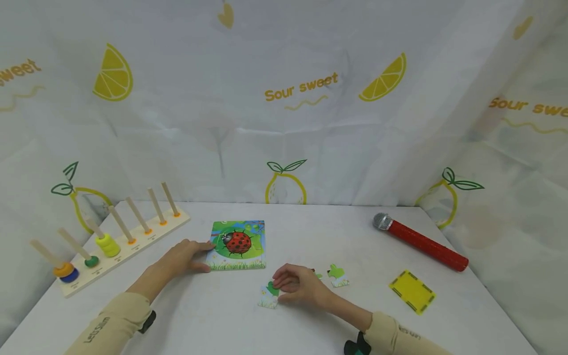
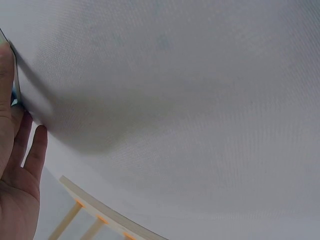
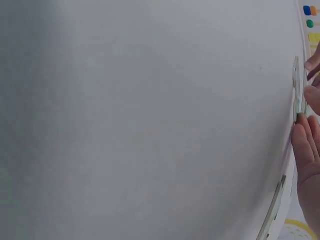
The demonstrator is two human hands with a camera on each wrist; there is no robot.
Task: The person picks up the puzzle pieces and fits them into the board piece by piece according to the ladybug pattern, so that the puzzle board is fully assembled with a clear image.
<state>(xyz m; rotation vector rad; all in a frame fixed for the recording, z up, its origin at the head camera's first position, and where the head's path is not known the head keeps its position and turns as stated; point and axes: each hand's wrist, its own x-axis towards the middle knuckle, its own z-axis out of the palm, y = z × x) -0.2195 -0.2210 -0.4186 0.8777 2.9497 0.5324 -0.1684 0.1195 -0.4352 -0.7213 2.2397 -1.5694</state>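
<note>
A square ladybug picture puzzle (image 1: 237, 243) lies flat at the table's middle left. My left hand (image 1: 186, 257) rests at its left edge, with the index finger on the edge and the thumb by the lower corner. In the left wrist view, the left hand (image 2: 20, 165) shows extended fingers beside the board's rim. In front of the puzzle, my right hand (image 1: 303, 286) pinches the right side of a small puzzle piece (image 1: 268, 297) printed with grass and green. Right thumb and fingertips (image 3: 300, 131) meet at the piece's edge in the right wrist view.
Two more puzzle pieces lie behind the right hand, one partly hidden and one in plain view (image 1: 337, 275). A wooden peg rack (image 1: 128, 251) with coloured rings stands at left. A red microphone (image 1: 421, 241) and a yellow square frame (image 1: 412, 291) lie at right.
</note>
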